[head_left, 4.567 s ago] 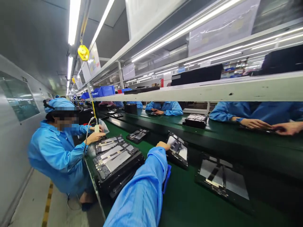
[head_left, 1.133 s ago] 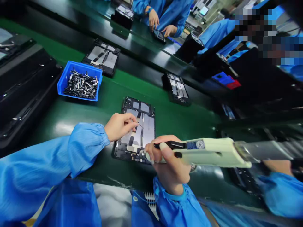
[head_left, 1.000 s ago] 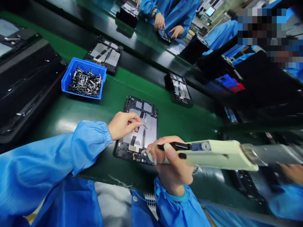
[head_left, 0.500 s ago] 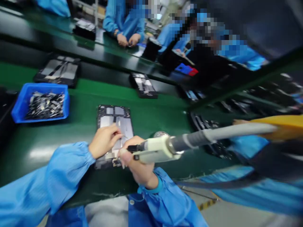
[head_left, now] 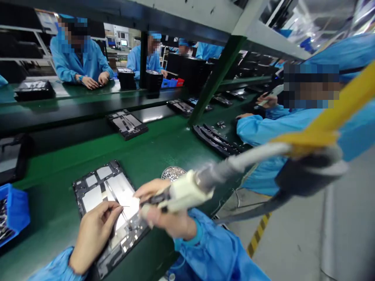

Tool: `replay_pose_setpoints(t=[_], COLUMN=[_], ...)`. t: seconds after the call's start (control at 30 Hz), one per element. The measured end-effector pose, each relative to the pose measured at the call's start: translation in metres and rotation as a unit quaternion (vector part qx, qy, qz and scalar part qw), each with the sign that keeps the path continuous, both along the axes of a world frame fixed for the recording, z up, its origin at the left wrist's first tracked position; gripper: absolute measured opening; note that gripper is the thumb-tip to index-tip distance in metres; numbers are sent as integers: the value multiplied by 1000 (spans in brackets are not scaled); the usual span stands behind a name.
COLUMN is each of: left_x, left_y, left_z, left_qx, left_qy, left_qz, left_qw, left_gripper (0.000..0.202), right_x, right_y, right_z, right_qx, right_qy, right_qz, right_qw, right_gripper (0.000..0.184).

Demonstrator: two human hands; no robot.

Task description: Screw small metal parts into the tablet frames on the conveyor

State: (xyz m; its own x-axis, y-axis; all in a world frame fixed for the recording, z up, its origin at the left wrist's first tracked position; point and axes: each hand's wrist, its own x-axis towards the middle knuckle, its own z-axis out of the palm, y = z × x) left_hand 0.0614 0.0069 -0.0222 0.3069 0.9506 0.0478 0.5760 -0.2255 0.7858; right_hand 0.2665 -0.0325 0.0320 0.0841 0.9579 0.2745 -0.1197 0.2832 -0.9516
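**Head view along an assembly line.** An open tablet frame (head_left: 117, 195) lies flat on the green belt (head_left: 58, 164), its metal plates exposed. The left hand (head_left: 93, 238) sits over the frame's lower edge, thumb and fingers pressed together, pinching a fine metal pick (head_left: 124, 206) whose tip reaches over the plates. The right hand (head_left: 166, 222) is closed round the cream body of an electric screwdriver (head_left: 184, 193), with the black nose over the frame; blur hides whether the bit touches it. A grey cable (head_left: 249, 160) runs up and right from the screwdriver.

Relative to the frame, a round dish of screws (head_left: 173, 173) lies just beyond and right, a blue bin (head_left: 14, 212) left, and a second frame (head_left: 126, 124) farther along the belt. A co-worker's sleeve (head_left: 260, 136) shows well to the right.

**Change:** the view has swung from the belt up along the line, while both hands have stayed at the same frame.
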Motion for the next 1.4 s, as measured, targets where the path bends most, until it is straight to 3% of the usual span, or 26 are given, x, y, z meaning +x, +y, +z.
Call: replay_pose_setpoints(t=[0.03,0.13,0.23,0.47,0.6,0.73,0.87,1.17,1.4], left_x=[-1,-5,-14,-39,-52,-64,-67,-61,-65], left_y=[1,5,18,63,75,81,85,81,80], left_z=[2,10,19,35,35,25,19,26,21], left_qx=[-9,-52,-95,-50,-55,-79,-88,-86,-90], left_qy=[-6,-38,-49,-28,-14,-29,-52,-62,-130], left_qz=[-3,14,79,264,306,335,349,354,323], left_qw=[1000,998,991,963,950,938,931,929,933], left_gripper=[46,47,53,52,38,33,36,46,56], right_x=[16,62,88,85,86,87,86,87,86], right_y=[7,33,53,60,61,62,61,59,57], right_z=[0,-5,-15,-28,-31,-34,-36,-37,-43], right_qx=[5,35,24,6,-4,-14,-5,-6,-34], right_qy=[18,103,115,79,71,68,62,49,34], right_qz=[-28,-209,-265,-253,-258,-260,-265,-279,-275], right_qw=[999,972,957,964,964,963,962,959,960], right_gripper=[34,35,33,40,42,42,38,34,45])
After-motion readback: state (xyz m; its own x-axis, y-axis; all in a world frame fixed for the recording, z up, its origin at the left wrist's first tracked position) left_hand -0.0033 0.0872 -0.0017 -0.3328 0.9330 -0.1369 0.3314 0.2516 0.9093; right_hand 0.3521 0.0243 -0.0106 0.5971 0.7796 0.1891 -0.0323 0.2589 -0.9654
